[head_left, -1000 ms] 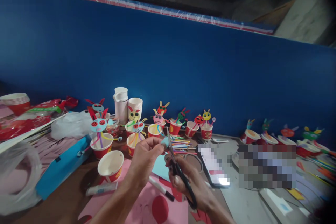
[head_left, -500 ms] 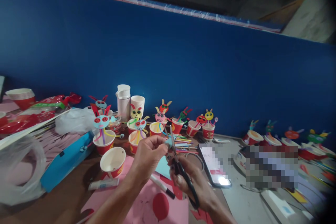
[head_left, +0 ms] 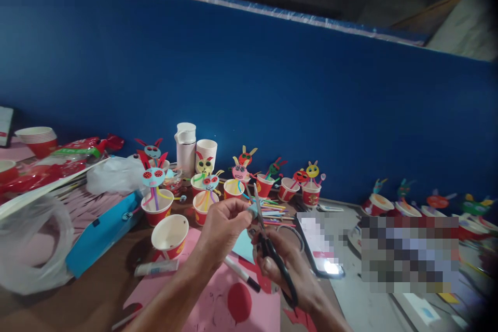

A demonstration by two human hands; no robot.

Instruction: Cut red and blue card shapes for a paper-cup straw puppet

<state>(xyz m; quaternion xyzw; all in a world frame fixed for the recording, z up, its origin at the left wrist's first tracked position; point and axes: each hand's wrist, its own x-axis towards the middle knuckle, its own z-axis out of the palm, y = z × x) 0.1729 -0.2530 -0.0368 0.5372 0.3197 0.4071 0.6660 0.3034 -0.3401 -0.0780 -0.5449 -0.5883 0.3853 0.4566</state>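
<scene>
My left hand [head_left: 221, 228] pinches a small light-blue paper piece [head_left: 253, 211] between thumb and fingertips. My right hand [head_left: 290, 267] grips black-handled scissors [head_left: 272, 251], whose blades point up and meet the paper piece. Both hands hover above a pink paper sheet [head_left: 218, 301] with a red circle [head_left: 238, 302] on it. A black-tipped marker [head_left: 241, 274] and a light-blue paper sheet [head_left: 243, 246] lie just below the hands. An empty red-and-white paper cup [head_left: 170, 236] stands left of my left hand.
Several paper cups with paper animal faces on straws [head_left: 233, 179] line the blue wall [head_left: 249, 93]. A white flask [head_left: 185, 148] and stacked cups [head_left: 206, 150] stand behind them. A glue tube [head_left: 155, 268], a blue box [head_left: 103, 231], plastic bags [head_left: 31, 249] and a phone [head_left: 319, 251] lie around.
The view has shifted slightly left and down. Both hands keep the same grip, with the scissors still at the paper piece.
</scene>
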